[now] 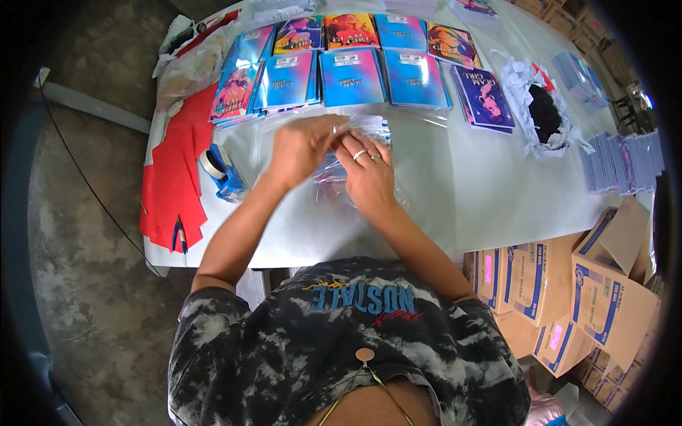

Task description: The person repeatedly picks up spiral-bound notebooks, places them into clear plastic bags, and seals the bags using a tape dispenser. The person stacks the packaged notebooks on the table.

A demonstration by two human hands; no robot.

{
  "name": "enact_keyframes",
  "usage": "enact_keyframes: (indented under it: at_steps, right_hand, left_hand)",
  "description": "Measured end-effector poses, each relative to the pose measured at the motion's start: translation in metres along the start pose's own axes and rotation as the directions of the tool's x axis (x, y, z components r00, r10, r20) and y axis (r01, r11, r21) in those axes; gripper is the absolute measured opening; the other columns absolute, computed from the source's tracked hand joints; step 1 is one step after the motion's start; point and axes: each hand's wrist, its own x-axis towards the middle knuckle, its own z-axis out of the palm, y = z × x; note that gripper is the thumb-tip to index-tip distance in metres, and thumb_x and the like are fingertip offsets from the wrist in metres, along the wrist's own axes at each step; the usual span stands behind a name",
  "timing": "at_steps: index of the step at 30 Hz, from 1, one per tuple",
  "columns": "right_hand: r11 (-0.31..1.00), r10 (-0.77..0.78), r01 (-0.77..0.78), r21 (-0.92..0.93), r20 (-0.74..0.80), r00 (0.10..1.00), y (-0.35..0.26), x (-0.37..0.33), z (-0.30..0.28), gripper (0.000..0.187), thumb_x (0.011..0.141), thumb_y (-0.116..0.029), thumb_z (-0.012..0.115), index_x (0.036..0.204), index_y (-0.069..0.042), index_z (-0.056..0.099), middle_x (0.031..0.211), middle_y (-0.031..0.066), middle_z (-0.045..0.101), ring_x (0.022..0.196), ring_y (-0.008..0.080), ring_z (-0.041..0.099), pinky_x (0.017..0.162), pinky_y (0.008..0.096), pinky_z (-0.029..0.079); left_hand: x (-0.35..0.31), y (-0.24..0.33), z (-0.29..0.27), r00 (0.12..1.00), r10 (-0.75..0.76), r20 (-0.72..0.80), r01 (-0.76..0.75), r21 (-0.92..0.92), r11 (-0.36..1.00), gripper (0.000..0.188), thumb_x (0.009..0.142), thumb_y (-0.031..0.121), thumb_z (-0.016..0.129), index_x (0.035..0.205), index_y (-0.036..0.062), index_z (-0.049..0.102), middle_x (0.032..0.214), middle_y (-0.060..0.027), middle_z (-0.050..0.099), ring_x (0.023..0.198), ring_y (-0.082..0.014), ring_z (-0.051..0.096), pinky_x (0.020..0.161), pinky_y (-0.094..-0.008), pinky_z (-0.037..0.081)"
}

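Observation:
Near the middle of the table, a clear plastic bag [329, 175] lies around a stack of spiral notebooks [382, 128], mostly hidden under my hands. My left hand [304, 148] is closed, its fingertips pinching the bag's film at the top of the stack. Beside it, my right hand [366, 170], with rings on it, has its fingers bent over the same bag and pressed against it. Just beyond are rows of colourful spiral notebooks [352, 78], some with blue-pink backs and others with illustrated covers.
A blue tape dispenser [229, 183] stands left of my arm, beside red sheets [174, 170] with a dark-blue pen-like tool [179, 234]. Purple notebooks [486, 99] and crumpled plastic with black material [543, 113] lie right. Cardboard boxes [529, 280] stack below the right edge.

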Motion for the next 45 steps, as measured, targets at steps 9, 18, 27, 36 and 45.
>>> enact_keyframes:
  at_steps: [9,18,27,36,45]
  right_hand:
    - [0.984,0.026,0.013,0.178,-0.215,0.976,0.004,0.0,0.004,0.019,0.073,0.003,0.063,0.088,-0.008,0.065,0.098,0.002,0.063,0.098,0.0194,0.058,0.083,0.0336,0.044]
    - [0.978,-0.033,0.083,0.193,-0.249,0.968,0.005,-0.005,0.012,0.011,0.068,-0.002,0.07,0.074,-0.011,0.067,0.091,-0.001,0.066,0.093,0.0174,0.059,0.082,0.0299,0.042]
    - [0.988,-0.058,0.087,0.131,-0.216,0.975,0.009,-0.01,0.015,0.013,0.07,-0.002,0.071,0.07,-0.013,0.064,0.093,-0.0017,0.066,0.094,0.0172,0.059,0.084,0.0295,0.039]
    - [0.985,-0.057,0.085,0.153,-0.181,0.982,0.009,-0.008,0.012,0.015,0.068,-0.002,0.071,0.07,-0.015,0.062,0.093,-0.0021,0.065,0.095,0.0169,0.058,0.085,0.0294,0.038]
    - [0.99,-0.035,0.054,0.133,-0.145,0.989,0.007,-0.006,0.01,0.03,0.069,-0.001,0.065,0.093,-0.019,0.066,0.097,-0.0032,0.06,0.094,0.0169,0.055,0.082,0.0318,0.038]
  left_hand:
    - [-0.065,0.023,0.031,0.996,0.03,-0.084,-0.005,0.287,0.958,0.042,0.073,0.0,0.061,0.114,0.01,0.06,0.121,-0.0075,0.058,0.119,-0.0195,0.05,0.107,-0.0463,0.024]
    - [-0.191,-0.166,-0.066,-0.004,-0.973,-0.229,0.888,-0.449,0.101,0.05,0.083,0.045,0.057,0.111,0.0031,0.059,0.088,-0.0111,0.053,0.076,-0.0194,0.046,0.053,-0.0304,0.037]
    - [-0.221,-0.115,-0.045,0.403,-0.909,0.106,0.209,-0.978,-0.022,0.03,0.087,0.028,0.055,0.099,0.0019,0.062,0.114,-0.0082,0.056,0.104,-0.017,0.05,0.087,-0.034,0.042]
    - [-0.127,-0.062,-0.042,0.298,-0.633,-0.715,0.868,-0.074,0.491,0.02,0.081,0.024,0.065,0.08,0.004,0.068,0.065,-0.0107,0.065,0.054,-0.0231,0.06,0.055,-0.0322,0.047]
    - [-0.071,0.034,0.04,0.5,-0.812,0.301,0.617,-0.782,0.09,0.036,0.085,0.035,0.064,0.065,0.0048,0.06,0.05,-0.0004,0.052,0.039,-0.0048,0.042,0.037,-0.0187,0.03]
